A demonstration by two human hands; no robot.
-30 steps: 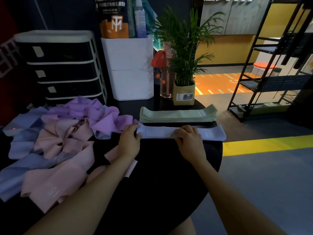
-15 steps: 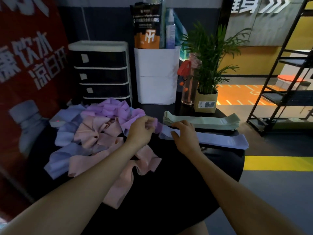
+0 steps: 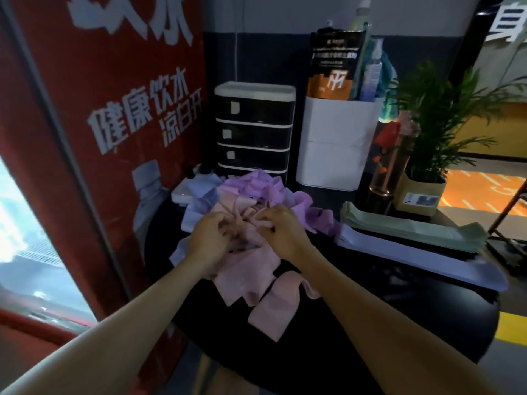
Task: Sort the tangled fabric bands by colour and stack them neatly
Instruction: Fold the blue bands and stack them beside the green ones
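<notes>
A tangled heap of fabric bands lies on the round black table (image 3: 370, 332): pink bands (image 3: 251, 277) at the front, purple bands (image 3: 265, 189) behind, pale blue bands (image 3: 199, 195) to the left. My left hand (image 3: 212, 238) and my right hand (image 3: 281, 226) rest side by side on the middle of the heap, fingers curled into the pink bands. To the right lie a flat stack of green bands (image 3: 410, 228) and, in front of it, a flat pale blue band (image 3: 413, 260).
Behind the heap stand a black drawer unit (image 3: 253, 126), a white bin (image 3: 336, 143) with a bag and bottles, a glass bottle (image 3: 390, 166) and a potted plant (image 3: 425, 181). A red banner (image 3: 99, 109) stands at the left.
Both hands left the flat pale blue band and moved left onto the tangled heap. The view swung left with them.
</notes>
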